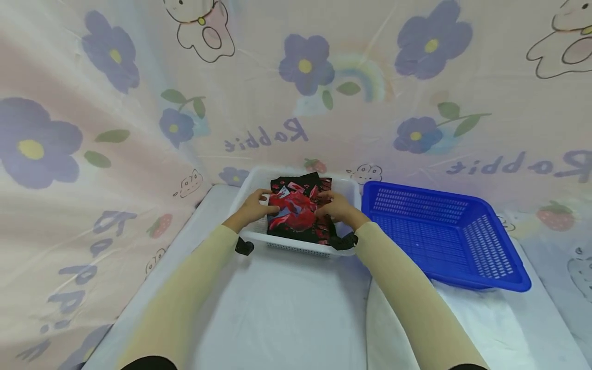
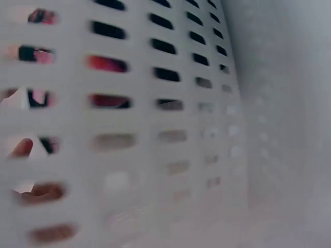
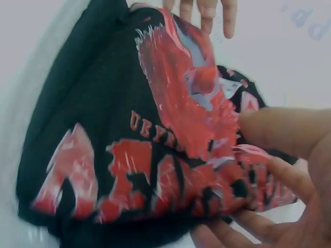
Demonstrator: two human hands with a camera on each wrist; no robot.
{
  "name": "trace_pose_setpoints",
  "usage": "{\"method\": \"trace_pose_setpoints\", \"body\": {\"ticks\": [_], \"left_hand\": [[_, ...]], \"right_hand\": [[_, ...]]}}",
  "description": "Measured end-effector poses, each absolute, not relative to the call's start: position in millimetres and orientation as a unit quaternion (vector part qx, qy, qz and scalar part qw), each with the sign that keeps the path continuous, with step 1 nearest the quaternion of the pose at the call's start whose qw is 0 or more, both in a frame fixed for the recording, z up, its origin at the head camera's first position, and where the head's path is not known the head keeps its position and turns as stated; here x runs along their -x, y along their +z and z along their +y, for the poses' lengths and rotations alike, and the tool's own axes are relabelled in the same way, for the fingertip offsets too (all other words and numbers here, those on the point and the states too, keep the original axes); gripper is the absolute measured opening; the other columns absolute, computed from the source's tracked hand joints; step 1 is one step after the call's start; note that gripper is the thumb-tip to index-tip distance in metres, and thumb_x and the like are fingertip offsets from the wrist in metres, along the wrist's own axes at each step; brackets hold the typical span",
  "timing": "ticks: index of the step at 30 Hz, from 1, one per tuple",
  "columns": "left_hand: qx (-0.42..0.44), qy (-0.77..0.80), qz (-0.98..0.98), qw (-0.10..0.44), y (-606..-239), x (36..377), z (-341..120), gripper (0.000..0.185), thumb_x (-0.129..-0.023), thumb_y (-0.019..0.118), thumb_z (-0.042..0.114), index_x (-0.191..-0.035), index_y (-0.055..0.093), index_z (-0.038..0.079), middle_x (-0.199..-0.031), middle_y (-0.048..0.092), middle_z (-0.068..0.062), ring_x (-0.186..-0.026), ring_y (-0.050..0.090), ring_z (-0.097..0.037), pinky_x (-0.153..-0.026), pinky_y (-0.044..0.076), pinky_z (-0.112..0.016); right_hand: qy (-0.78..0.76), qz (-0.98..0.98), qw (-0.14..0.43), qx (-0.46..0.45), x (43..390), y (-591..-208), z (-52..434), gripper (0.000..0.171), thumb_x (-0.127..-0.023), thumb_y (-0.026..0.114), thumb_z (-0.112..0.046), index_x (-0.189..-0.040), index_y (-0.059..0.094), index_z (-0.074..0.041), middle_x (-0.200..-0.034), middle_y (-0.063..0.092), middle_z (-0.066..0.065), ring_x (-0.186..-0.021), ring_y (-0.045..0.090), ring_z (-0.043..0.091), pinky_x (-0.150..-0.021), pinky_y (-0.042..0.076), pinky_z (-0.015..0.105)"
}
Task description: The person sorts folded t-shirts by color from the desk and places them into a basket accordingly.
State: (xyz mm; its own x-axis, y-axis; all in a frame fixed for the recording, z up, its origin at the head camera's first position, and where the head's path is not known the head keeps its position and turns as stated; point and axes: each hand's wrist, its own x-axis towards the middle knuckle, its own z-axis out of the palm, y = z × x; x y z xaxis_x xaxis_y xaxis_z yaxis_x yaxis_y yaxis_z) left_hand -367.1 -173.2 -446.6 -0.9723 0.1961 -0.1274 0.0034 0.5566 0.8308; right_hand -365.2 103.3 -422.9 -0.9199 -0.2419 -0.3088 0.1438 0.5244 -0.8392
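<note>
A folded black garment [image 1: 296,216] with a red print, a T-shirt by its look, lies in a white basket [image 1: 289,244]. My left hand [image 1: 253,208] is at the garment's left edge, thumb towards the cloth. In the right wrist view the left hand's fingers [image 3: 207,13] look fairly straight. My right hand [image 1: 339,209] grips the garment's right side; the right wrist view has its thumb on top and other fingers lower at the edge. Through the slots of the basket wall [image 2: 139,82], the left wrist view shows bits of cloth and fingers.
To the right of the white basket stands a blue slotted basket [image 1: 416,246]. White cloth [image 1: 296,313] covers the table. Patterned sheets [image 1: 259,103] with flowers hang behind and at the left.
</note>
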Motion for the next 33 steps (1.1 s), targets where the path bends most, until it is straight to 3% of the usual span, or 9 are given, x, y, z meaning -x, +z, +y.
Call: {"method": "trace_pose_setpoints", "body": {"ticks": [3,12,23,33], "left_hand": [[-0.06,0.464,0.879,0.095,-434.1,358.4,-173.9,0.071,-0.09,0.066,0.034,-0.148,0.033,0.011,-0.147,0.039,-0.02,-0.125,0.05,-0.037,-0.093,0.05,-0.046],[-0.133,0.491,0.858,0.072,-402.9,318.5,-161.3,0.06,-0.093,0.063,0.032,-0.144,0.037,0.015,-0.14,0.047,-0.019,-0.111,0.057,-0.032,-0.087,0.052,-0.042],[-0.227,0.514,0.823,0.086,-390.7,256.8,-125.7,0.053,-0.092,0.065,0.022,-0.139,0.042,0.014,-0.131,0.051,-0.011,-0.096,0.063,-0.019,-0.076,0.052,-0.029],[-0.254,0.522,0.808,0.099,-391.1,236.2,-104.1,0.056,-0.09,0.069,0.022,-0.139,0.043,0.015,-0.131,0.054,-0.011,-0.095,0.066,-0.018,-0.078,0.055,-0.031]], "right_hand": [[-0.47,0.859,0.195,0.05,353.8,-409.2,110.3,0.072,-0.088,0.068,-0.022,-0.149,0.032,-0.015,-0.15,0.034,0.021,-0.13,0.045,0.04,-0.097,0.045,0.056],[-0.429,0.888,0.122,0.115,324.8,-387.9,135.6,0.068,-0.086,0.071,-0.038,-0.145,0.042,-0.018,-0.142,0.047,0.021,-0.121,0.053,0.039,-0.091,0.05,0.05],[-0.413,0.891,0.071,0.177,263.8,-374.8,160.6,0.057,-0.086,0.072,-0.029,-0.137,0.05,-0.021,-0.13,0.058,0.018,-0.11,0.062,0.038,-0.084,0.054,0.049],[-0.386,0.903,0.042,0.182,216.5,-368.7,198.4,0.055,-0.087,0.072,-0.027,-0.137,0.05,-0.017,-0.13,0.058,0.02,-0.109,0.063,0.038,-0.087,0.053,0.051]]}}
